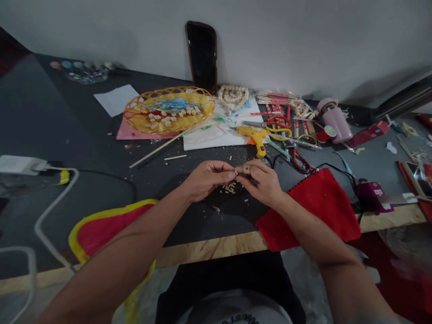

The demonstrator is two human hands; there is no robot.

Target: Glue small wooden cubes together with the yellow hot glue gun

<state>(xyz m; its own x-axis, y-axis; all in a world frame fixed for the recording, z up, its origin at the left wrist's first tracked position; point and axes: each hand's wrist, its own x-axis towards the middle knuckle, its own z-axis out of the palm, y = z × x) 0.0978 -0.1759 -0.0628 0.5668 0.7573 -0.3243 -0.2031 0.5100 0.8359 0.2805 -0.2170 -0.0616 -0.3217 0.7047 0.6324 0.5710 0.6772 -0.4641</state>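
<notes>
My left hand and my right hand meet fingertip to fingertip over the dark tabletop. Pinched between them is a small pale wooden piece, mostly covered by the fingers. A pale band wraps a finger of the right hand. Just below the hands lies a loose pile of small cut wooden bits. Beyond the right hand a yellow glue gun rests on its side. A thin wooden stick leans on the basket's edge, and a shorter stick lies nearer the left hand.
A yellow woven basket holds pale flower-like pieces and blue tassels. Behind it a phone leans on the wall. Scissors, a pink bottle and a purple box stand rightward. Red cloth overhangs the table's front edge.
</notes>
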